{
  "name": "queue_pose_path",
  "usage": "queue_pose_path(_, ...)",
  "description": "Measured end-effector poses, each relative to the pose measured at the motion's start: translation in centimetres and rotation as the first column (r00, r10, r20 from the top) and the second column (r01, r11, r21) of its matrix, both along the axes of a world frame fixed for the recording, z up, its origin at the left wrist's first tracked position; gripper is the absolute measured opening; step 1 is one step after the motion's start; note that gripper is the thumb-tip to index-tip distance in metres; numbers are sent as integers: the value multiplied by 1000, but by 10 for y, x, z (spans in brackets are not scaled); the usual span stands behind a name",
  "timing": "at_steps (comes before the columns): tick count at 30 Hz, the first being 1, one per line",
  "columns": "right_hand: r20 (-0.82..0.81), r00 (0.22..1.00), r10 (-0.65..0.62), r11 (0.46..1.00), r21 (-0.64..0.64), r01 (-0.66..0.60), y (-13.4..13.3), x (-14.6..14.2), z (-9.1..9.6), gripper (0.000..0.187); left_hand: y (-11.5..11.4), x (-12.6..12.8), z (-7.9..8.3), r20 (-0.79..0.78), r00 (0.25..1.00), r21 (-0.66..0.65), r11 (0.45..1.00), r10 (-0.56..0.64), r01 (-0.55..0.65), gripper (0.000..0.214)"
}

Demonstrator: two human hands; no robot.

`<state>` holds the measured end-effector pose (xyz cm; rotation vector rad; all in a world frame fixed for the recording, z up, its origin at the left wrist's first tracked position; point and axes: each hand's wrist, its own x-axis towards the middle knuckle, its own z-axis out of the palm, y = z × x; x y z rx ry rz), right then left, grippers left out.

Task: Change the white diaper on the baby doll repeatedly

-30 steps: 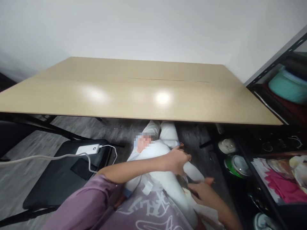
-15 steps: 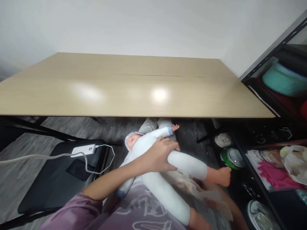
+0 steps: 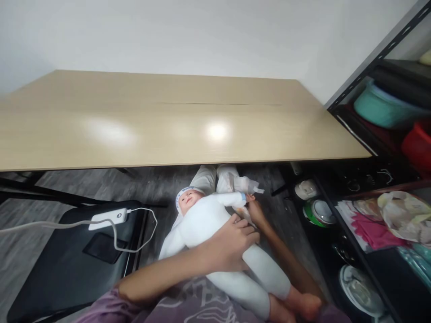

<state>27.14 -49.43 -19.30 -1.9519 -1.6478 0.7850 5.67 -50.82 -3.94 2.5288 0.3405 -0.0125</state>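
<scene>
A baby doll point(image 3: 202, 220) in a white suit and cap lies face up across my lap, its head toward the table. My left hand point(image 3: 230, 246) is closed over the doll's belly and hip and holds it down. My right hand point(image 3: 256, 211) reaches past the doll's raised arm, with its fingers closed on a crumpled whitish sheet point(image 3: 242, 184) just under the table edge. The doll's bare feet point(image 3: 303, 305) rest against my right forearm at the bottom of the view.
A long light-wood table point(image 3: 168, 130) spans the view ahead. On the left, a black chair point(image 3: 67, 255) carries a white power bank point(image 3: 107, 216) with a cable and a dark phone. The black shelf point(image 3: 357, 130) on the right holds a teal basin, bowls, pink cloth and bags.
My right hand came up from beside the doll's legs to its raised arm, carrying the whitish sheet forward. The doll's legs dropped lower. My left hand slid down to its belly.
</scene>
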Motion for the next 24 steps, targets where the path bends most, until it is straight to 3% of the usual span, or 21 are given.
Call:
queue_pose_path(6,18,995,-102,994,-44,103,5,2,-19,43,3,1,-3,-4,999,25,999,-35,35,48)
queue_pose_path(16,-46,991,-122,991,57,125,14,-10,-25,37,0,2,-6,0,1000,37,999,-10,10,40)
queue_pose_path(24,18,994,-108,984,143,105,20,-10,-21,41,1,1,-5,-13,1000,60,998,-15,16,38)
